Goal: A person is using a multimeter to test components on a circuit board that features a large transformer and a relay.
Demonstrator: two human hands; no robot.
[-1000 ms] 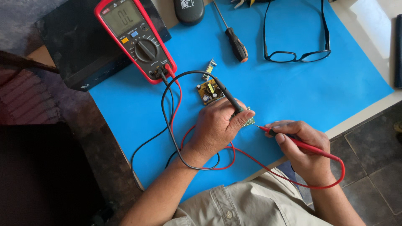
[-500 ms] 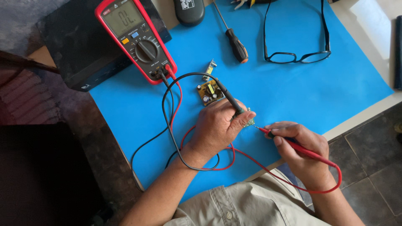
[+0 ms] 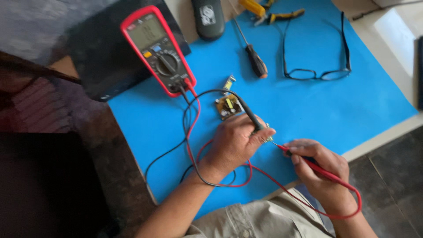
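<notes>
My left hand [image 3: 235,143] grips the black probe [image 3: 252,118], whose tip points down by my fingertips at a small part [image 3: 267,138] on the blue mat [image 3: 317,110]. My right hand [image 3: 320,171] holds the red probe [image 3: 308,163], its metal tip reaching left to that same small part. Black and red leads [image 3: 190,128] loop back to a red-cased multimeter [image 3: 158,50] lying at the mat's far left corner. A small circuit board [image 3: 228,105] rests on the mat just beyond my left hand.
A screwdriver with a black and orange handle [image 3: 255,61], black-framed glasses [image 3: 315,72], a dark oval case [image 3: 208,17] and yellow-handled pliers [image 3: 269,11] lie at the far side. A black box [image 3: 101,57] sits under the multimeter. The table's right edge drops to a dark tiled floor.
Both hands and probes stay at the same small part; the view has shifted slightly so everything sits a little lower in the picture.
</notes>
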